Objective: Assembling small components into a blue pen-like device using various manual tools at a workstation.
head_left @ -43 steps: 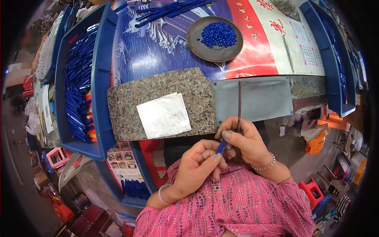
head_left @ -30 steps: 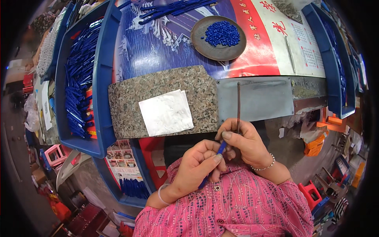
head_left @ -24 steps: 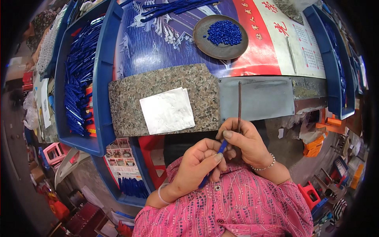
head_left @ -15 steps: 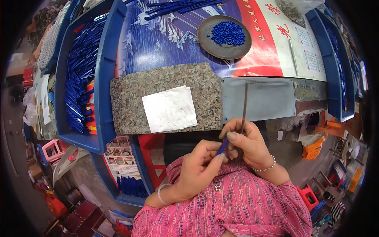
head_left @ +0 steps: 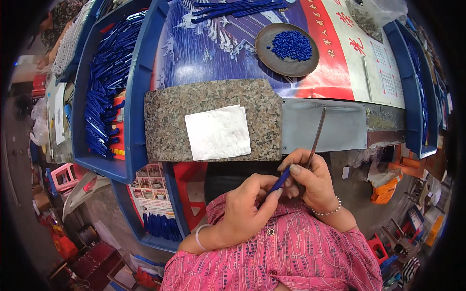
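My left hand point(head_left: 250, 201) pinches a slim blue stick-like piece point(head_left: 280, 179) between thumb and fingers, in front of my pink patterned shirt. The fingers of my right hand point(head_left: 313, 182) close round a thin dark rod point(head_left: 318, 130), which slants up and to the right over a grey metal plate point(head_left: 335, 133). Both hands are close together, and the blue piece's upper end meets the right fingertips. Whether the rod's lower end touches the piece is hidden by my fingers. Beyond the left hand lies a folded white paper point(head_left: 218, 133) on a speckled granite slab point(head_left: 170, 111).
A brown round dish point(head_left: 264, 53) holds small blue pellets point(head_left: 291, 46). Blue bins stand left point(head_left: 138, 92) and right point(head_left: 412, 97), with slim blue pieces point(head_left: 109, 72) filling the left one. A lower bin point(head_left: 182, 218) holds more, and another bundle point(head_left: 238, 8) lies at the back.
The rod has tilted further to the right in my right hand. More of the blue piece shows between my hands, and the bench has shifted slightly rightward in the picture.
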### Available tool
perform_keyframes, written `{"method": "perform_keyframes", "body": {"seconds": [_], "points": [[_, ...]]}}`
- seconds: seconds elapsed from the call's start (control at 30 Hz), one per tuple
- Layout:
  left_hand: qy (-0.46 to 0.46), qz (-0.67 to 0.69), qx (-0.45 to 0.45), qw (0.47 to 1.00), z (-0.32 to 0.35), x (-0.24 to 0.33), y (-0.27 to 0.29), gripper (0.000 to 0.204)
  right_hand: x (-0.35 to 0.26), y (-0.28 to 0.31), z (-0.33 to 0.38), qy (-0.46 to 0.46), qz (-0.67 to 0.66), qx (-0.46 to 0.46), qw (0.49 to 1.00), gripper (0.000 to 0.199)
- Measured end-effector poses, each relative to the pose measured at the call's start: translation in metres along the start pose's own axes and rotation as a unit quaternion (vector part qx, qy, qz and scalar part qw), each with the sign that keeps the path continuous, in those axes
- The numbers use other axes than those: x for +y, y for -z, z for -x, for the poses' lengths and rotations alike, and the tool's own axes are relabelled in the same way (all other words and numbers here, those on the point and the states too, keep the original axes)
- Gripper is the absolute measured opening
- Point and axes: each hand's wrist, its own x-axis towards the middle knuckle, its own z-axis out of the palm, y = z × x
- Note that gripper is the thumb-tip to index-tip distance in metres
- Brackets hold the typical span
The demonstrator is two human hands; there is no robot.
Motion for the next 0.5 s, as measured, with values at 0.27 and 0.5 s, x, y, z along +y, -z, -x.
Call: {"method": "perform_keyframes", "body": {"seconds": [0.27, 0.5], "points": [[0.198, 0.272, -0.085, 0.938, -0.005, -0.003, 0.007, 0.017, 0.000, -0.005, -0.003, -0.025, 0.015, 0.039, 0.999, 0.015], [0.234, 0.349, -0.101, 0.902, -0.009, -0.009, 0.008, 0.014, 0.001, -0.004, -0.005, -0.039, 0.029, 0.057, 0.997, 0.015]]}}
